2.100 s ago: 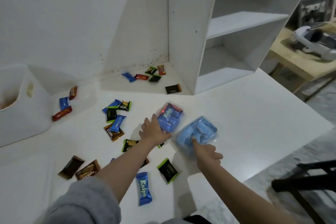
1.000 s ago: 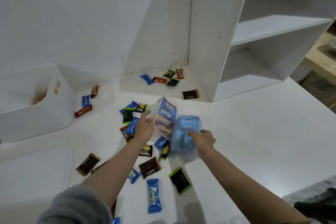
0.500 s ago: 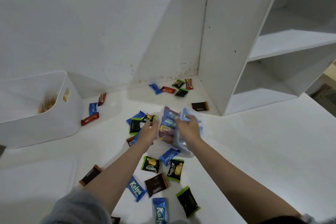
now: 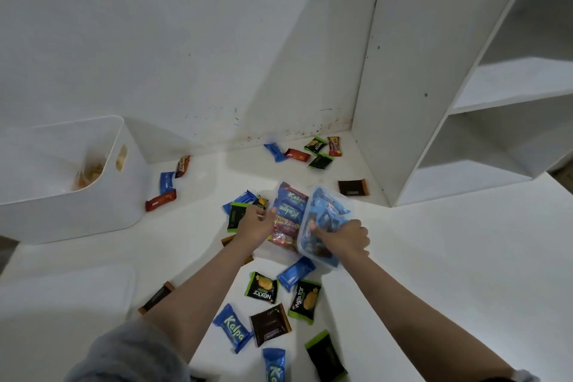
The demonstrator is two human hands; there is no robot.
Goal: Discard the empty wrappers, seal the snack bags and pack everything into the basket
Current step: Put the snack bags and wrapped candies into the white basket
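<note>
Two clear snack bags are held side by side above the white table (image 4: 449, 257). My left hand (image 4: 255, 223) grips the bag of mixed blue and red snacks (image 4: 288, 214) by its left edge. My right hand (image 4: 344, 237) grips the bag of light blue snacks (image 4: 325, 214) near its lower end. Many small wrappers lie loose on the table: blue Kalpa ones (image 4: 232, 327), green-edged Nextar ones (image 4: 262, 288), brown ones (image 4: 269, 324) and red ones (image 4: 160, 200). The white basket (image 4: 62, 211) stands at the left with some snacks inside.
A white shelf unit (image 4: 434, 102) rises at the right, against the white wall. A flat white lid (image 4: 62, 304) lies at the lower left. More wrappers (image 4: 313, 150) sit in the corner by the wall, and a dark one (image 4: 352, 187) beside the shelf.
Both hands lifted the two bags off the table and brought them together. The camera view swung left, bringing the basket further into view.
</note>
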